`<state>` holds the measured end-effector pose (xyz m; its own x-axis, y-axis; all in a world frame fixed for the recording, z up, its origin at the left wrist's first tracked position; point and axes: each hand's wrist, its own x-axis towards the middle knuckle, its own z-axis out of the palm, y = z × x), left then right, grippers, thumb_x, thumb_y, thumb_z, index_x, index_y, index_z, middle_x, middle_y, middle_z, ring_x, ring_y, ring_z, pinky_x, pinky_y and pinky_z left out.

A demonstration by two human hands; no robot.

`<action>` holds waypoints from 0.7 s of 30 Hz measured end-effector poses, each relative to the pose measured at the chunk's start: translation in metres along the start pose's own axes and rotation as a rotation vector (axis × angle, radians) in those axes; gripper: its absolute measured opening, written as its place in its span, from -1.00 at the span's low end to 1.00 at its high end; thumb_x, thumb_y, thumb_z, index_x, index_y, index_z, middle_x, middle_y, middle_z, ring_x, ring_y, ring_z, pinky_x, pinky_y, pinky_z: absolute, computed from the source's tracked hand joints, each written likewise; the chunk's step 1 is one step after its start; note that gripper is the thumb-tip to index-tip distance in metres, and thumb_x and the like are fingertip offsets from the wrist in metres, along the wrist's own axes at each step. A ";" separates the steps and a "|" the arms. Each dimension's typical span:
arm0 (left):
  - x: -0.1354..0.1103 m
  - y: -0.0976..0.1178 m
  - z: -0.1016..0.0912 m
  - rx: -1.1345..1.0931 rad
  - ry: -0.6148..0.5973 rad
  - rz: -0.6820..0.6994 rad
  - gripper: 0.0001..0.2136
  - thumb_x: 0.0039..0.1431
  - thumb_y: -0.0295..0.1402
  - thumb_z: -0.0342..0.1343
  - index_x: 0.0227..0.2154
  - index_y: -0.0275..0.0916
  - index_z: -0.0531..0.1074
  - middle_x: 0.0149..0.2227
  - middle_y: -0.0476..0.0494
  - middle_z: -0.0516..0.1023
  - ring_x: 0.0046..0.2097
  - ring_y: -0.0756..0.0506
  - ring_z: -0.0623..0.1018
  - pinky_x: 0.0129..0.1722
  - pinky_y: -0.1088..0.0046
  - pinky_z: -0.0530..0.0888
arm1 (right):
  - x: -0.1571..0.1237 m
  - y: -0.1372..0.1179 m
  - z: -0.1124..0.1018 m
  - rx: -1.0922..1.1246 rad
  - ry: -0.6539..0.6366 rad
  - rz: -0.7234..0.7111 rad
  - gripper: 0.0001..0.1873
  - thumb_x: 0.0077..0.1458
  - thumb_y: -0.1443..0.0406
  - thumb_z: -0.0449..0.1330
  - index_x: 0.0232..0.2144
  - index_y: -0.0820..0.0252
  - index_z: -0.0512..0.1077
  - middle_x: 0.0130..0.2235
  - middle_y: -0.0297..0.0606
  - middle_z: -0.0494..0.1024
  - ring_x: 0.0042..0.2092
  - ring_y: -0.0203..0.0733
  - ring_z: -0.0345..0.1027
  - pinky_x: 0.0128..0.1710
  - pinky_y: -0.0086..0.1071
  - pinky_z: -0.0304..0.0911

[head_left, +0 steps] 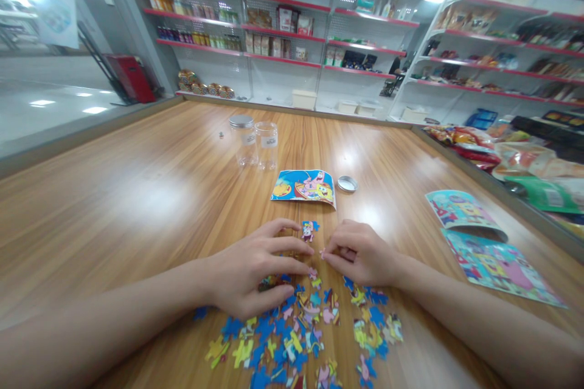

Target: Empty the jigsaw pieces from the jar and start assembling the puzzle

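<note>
Many loose jigsaw pieces [292, 340], blue, yellow and pink, lie scattered on the wooden table below my hands. My left hand [260, 264] hovers low over the pile's upper left, fingers spread and holding nothing. My right hand [362, 252] is closed, thumb and index finger pinching a small pink jigsaw piece [322, 253]. Just beyond the fingertips, a few joined pieces [309, 231] show part of a pink cartoon face. Behind them lies a picture sheet [303, 187] with cartoon figures on blue, its right edge curling up.
Two clear jars [266, 146] stand farther back, the left one with a silver lid. A loose metal lid [347, 183] lies right of the picture sheet. Two more cartoon sheets [502, 264] rest at the right, near snack bags [524, 161]. Stocked shelves [283, 30] line the back.
</note>
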<state>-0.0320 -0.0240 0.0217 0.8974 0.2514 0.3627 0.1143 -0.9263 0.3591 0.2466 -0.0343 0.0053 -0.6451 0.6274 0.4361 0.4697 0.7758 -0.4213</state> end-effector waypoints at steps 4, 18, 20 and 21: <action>0.001 0.001 0.000 0.001 0.010 0.009 -0.63 0.20 -0.38 0.13 0.08 -0.17 0.49 0.14 -0.22 0.49 0.18 -0.27 0.41 0.28 -0.03 0.32 | 0.000 -0.002 0.001 0.085 -0.070 -0.120 -0.87 0.15 0.37 0.20 -0.46 0.21 0.41 -0.60 -0.46 0.28 -0.50 -0.33 0.17 -0.34 -0.37 0.11; -0.002 -0.001 0.004 0.081 0.020 -0.118 -0.60 0.23 -0.29 0.17 0.13 -0.18 0.43 0.28 -0.26 0.35 0.27 -0.35 0.28 0.28 -0.14 0.30 | -0.003 -0.015 -0.006 0.308 -0.360 -0.285 -0.82 0.06 0.28 0.22 -0.24 0.16 0.52 -0.47 -0.33 0.49 -0.36 -0.19 0.27 -0.21 -0.23 0.08; -0.003 -0.002 0.006 0.093 0.016 -0.150 -0.57 0.24 -0.26 0.17 0.16 -0.19 0.40 0.28 -0.28 0.33 0.29 -0.37 0.26 0.28 -0.14 0.31 | -0.004 -0.016 -0.005 0.281 -0.384 -0.272 -0.81 0.08 0.26 0.24 -0.22 0.17 0.52 -0.42 -0.29 0.54 -0.32 -0.17 0.28 -0.18 -0.21 0.08; -0.003 -0.002 0.006 0.095 0.009 -0.159 -0.56 0.24 -0.25 0.17 0.16 -0.20 0.40 0.28 -0.29 0.33 0.30 -0.37 0.25 0.28 -0.14 0.31 | -0.004 -0.017 -0.005 0.269 -0.388 -0.267 -0.80 0.08 0.26 0.25 -0.21 0.17 0.52 -0.41 -0.29 0.55 -0.31 -0.16 0.27 -0.17 -0.21 0.07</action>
<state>-0.0323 -0.0243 0.0145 0.8610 0.3988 0.3156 0.2947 -0.8970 0.3295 0.2440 -0.0493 0.0144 -0.9198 0.3010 0.2519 0.1211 0.8281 -0.5473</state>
